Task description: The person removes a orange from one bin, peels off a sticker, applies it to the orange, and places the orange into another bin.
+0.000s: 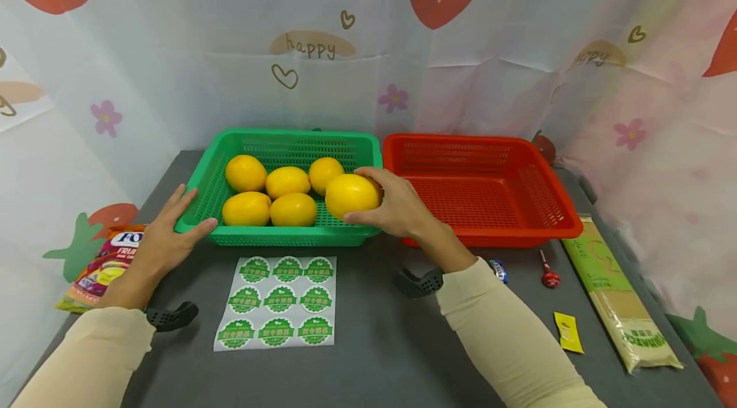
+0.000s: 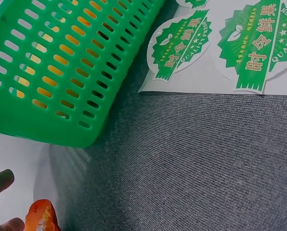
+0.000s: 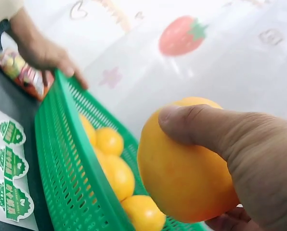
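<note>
My right hand (image 1: pixel 400 202) grips an oval yellow-orange fruit (image 1: pixel 348 196) between thumb and fingers, over the right end of a green basket (image 1: pixel 290 238). The thumb (image 3: pixel 196 122) lies across the fruit's upper side in the right wrist view. Several more of the same fruit (image 1: pixel 245 208) lie inside the basket in two rough rows. At the basket's left front corner, my left hand (image 1: pixel 160 243) rests on the rim with thumb and fingers spread. Only fingertips of that hand show in the left wrist view, beside the basket's slotted wall (image 2: pixel 61 62).
A red basket (image 1: pixel 478 238) stands right of the green one. In front lies a sheet of green round stickers (image 1: pixel 278 299). A snack bag (image 1: pixel 109 261) is by my left wrist. Right: a noodle-like pack (image 1: pixel 624 296), a lollipop (image 1: pixel 550 277), a yellow packet (image 1: pixel 569 332), and a blue-wrapped item (image 1: pixel 498 271).
</note>
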Demonstrator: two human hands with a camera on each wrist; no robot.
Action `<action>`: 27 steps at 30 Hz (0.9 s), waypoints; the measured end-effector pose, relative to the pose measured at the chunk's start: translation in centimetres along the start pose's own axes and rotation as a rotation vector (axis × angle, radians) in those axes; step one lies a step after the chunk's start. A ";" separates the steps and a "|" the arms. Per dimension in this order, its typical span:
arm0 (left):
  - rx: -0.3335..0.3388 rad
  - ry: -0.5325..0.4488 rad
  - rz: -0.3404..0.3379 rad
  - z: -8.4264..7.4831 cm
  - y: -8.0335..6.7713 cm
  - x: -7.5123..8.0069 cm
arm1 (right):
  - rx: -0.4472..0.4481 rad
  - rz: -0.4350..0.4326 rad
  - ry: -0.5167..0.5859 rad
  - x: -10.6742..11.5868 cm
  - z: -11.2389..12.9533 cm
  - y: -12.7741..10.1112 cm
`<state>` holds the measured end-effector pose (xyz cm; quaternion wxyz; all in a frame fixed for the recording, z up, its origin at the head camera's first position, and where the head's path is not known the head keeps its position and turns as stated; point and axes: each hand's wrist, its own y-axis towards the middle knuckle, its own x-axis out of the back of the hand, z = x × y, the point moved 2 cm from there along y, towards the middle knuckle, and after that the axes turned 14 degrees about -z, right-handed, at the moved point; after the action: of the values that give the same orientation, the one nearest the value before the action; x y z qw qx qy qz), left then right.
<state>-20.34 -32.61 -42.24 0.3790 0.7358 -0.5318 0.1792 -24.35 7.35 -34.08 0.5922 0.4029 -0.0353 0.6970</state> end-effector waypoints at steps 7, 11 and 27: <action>0.008 0.000 0.003 0.3 -0.2 0.2 | 0.069 -0.067 0.053 2.4 0.1 -4.0; -0.008 -0.014 0.003 0.2 0.0 0.0 | 0.091 -0.115 0.112 3.3 -0.5 -6.6; -0.249 -0.164 -0.544 -5.1 -2.4 0.5 | -0.080 -0.193 0.163 2.7 -4.3 -14.1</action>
<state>-17.21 -28.79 -39.46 0.4561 0.8111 -0.3619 -0.0554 -14.50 15.98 -41.37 0.6730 0.3227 0.0241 0.6651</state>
